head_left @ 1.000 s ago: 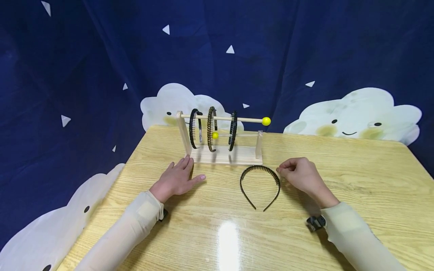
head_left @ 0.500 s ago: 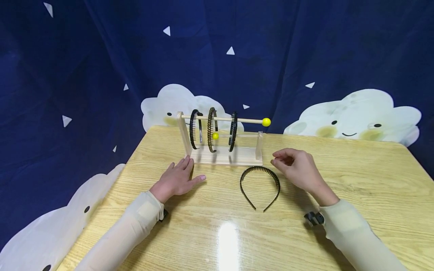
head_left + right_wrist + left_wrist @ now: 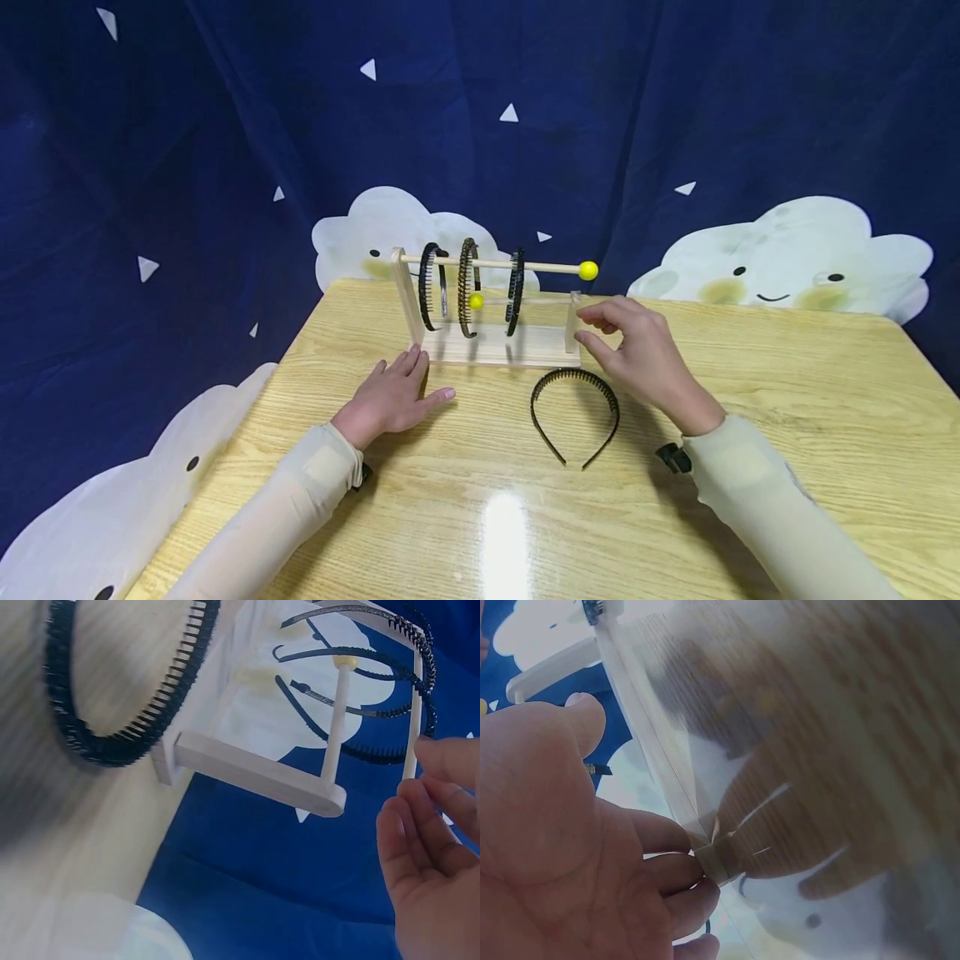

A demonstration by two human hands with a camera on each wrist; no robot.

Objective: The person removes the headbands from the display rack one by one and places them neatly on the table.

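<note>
A wooden stand [image 3: 502, 354] carries three toothed headbands on its upper bar [image 3: 555, 267]: a black headband [image 3: 424, 292] at the left, a brown headband [image 3: 464, 287] in the middle and another black headband [image 3: 516, 292] at the right. My left hand [image 3: 386, 404] lies palm down on the table, its fingertips touching the base's left corner. Beside the stand's short right post, my right hand [image 3: 641, 354] is raised with thumb and fingers apart and nothing between them. A dark toothed headband [image 3: 575, 373] lies on the table in front of the stand, its ends towards me.
The upper bar ends in a yellow ball [image 3: 588, 270], the lower bar in another yellow ball [image 3: 476, 301]. The wooden table [image 3: 420, 517] reaches back to a dark blue curtain [image 3: 585, 150] printed with clouds.
My right hand has left the side of the headband on the table and moved up and left to the stand's right post, its fingers spreading. My left hand has stayed put.
</note>
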